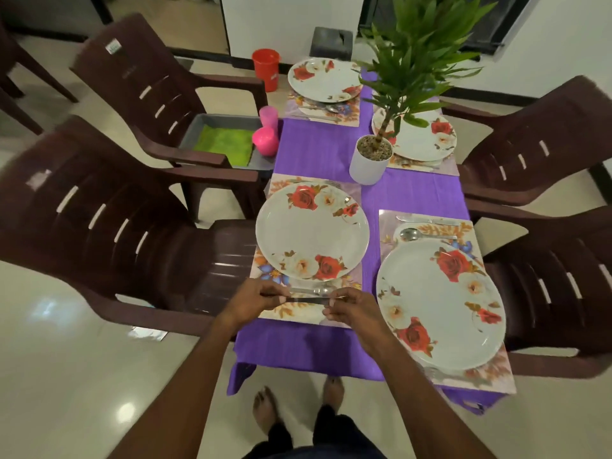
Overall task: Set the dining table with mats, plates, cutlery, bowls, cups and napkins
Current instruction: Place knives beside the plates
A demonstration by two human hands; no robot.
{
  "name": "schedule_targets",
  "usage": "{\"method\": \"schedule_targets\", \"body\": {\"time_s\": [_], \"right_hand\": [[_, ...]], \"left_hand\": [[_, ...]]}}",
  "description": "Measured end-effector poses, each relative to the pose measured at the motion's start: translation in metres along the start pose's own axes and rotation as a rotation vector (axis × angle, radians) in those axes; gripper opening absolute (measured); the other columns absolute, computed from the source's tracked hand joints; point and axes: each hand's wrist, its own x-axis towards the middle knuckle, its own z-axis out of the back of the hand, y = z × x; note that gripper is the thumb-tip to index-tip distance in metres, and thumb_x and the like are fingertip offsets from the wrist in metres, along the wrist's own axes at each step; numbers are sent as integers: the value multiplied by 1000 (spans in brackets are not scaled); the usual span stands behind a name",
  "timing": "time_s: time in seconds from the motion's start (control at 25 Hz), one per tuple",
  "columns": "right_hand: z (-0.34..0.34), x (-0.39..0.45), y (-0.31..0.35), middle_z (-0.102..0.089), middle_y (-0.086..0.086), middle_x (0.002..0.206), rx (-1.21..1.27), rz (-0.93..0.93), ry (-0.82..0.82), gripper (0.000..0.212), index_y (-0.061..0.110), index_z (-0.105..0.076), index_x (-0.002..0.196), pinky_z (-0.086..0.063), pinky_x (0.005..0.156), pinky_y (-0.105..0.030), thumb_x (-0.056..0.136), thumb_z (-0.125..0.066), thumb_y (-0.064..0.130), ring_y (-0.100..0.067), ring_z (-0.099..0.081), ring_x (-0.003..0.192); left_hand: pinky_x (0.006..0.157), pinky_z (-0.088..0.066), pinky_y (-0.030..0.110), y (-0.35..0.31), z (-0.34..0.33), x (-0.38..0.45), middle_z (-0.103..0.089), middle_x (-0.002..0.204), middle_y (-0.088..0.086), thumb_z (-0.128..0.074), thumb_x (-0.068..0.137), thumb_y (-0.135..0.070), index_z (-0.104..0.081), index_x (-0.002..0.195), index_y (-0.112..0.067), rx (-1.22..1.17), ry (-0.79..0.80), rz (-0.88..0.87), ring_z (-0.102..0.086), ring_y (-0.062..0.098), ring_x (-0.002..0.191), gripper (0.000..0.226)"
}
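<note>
Pinching a knife (306, 299) by its ends, the left hand (255, 298) and right hand (352, 309) hold it over the near-left mat (281, 313) (a spoon (314, 290) lies just beyond). Farther off, a flowered plate (313, 231) sits on that mat, then a potted plant (371, 160) mid-table partly hides a far plate (427, 140).

You get a single head-worn wide-angle view, looking forward and steeply down from the near end of the purple-clothed table (318, 147). Your own feet show at the bottom edge; the far chairs and floor curve toward the edges.
</note>
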Motion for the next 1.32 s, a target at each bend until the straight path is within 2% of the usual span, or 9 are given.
{"method": "schedule_targets", "body": {"time_s": [0.16, 0.32, 0.4, 0.52, 0.6, 0.72, 0.88, 1.04, 1.32], "right_hand": [[-4, 1, -20, -76, -21, 90, -24, -20, -123, 4, -3, -75, 90, -59, 91, -42, 87, -74, -2, -37, -74, 94], [-8, 5, -37, -77, 2, 88, -496, 154, -250, 17, 20, -78, 87, -57, 79, -27, 87, -74, 4, -17, -73, 86], [-9, 6, -45, -75, 3, 99, -652, 198, -274, 16, 18, -77, 100, -53, 78, -18, 90, -72, 6, -13, -70, 92], [-12, 5, -48, -71, 1, 112, -826, 225, -291, 24, 13, -73, 117, -53, 86, -23, 93, -70, 9, -16, -65, 99], [-13, 3, -48, -69, 0, 116, -991, 271, -271, 26, 13, -72, 120, -53, 86, -27, 95, -66, 10, -19, -63, 101], [-13, 2, -47, -68, -1, 115, -1213, 324, -256, 19, 16, -74, 114, -51, 85, -28, 97, -63, 15, -20, -57, 103], [-16, -3, -43, -66, 1, 116, -1264, 330, -274, 16, 16, -73, 110, -52, 84, -28, 98, -63, 20, -16, -54, 106], [-14, -8, -43, -67, 1, 116, -1281, 319, -264, 15, 16, -72, 109, -53, 85, -28, 98, -63, 21, -15, -56, 105], [-5, -12, -46, -69, -1, 118, -1289, 336, -276, 17, 14, -71, 112, -52, 88, -26, 98, -64, 21, -16, -59, 106]], "left_hand": [[77, -54, 12, 12, -8, 2, -77, 93, -10, -75, 86, 2, -81, 98, -15, 98, 25, -1, -71, -1, 88, 22], [93, -55, 20, 30, -19, 7, -76, 103, -11, -76, 88, -5, -80, 105, -18, 244, -42, -41, -68, -3, 94, 22], [93, -53, 18, 34, -26, 8, -75, 108, -10, -74, 90, -9, -79, 110, -18, 303, -74, -42, -65, -4, 94, 22], [92, -44, 15, 42, -34, 7, -73, 114, -11, -72, 92, -16, -78, 114, -24, 499, -137, -102, -62, 4, 101, 24], [91, -43, 18, 44, -37, 8, -73, 115, -11, -71, 93, -19, -78, 113, -26, 566, -133, -133, -60, 6, 103, 22], [84, -42, 19, 42, -37, 11, -73, 112, -10, -70, 93, -18, -79, 110, -25, 558, -94, -137, -55, 2, 96, 21], [94, -53, 27, 37, -35, 15, -75, 113, -4, -74, 90, -11, -79, 111, -20, 505, -65, -102, -66, 10, 100, 23], [96, -49, 26, 41, -37, 16, -72, 121, -1, -70, 92, -7, -77, 115, -19, 549, -61, -87, -64, 15, 109, 28], [91, -43, 21, 38, -46, 8, -71, 118, -1, -66, 92, -3, -79, 110, -19, 567, -125, -64, -62, 15, 110, 27]]}}
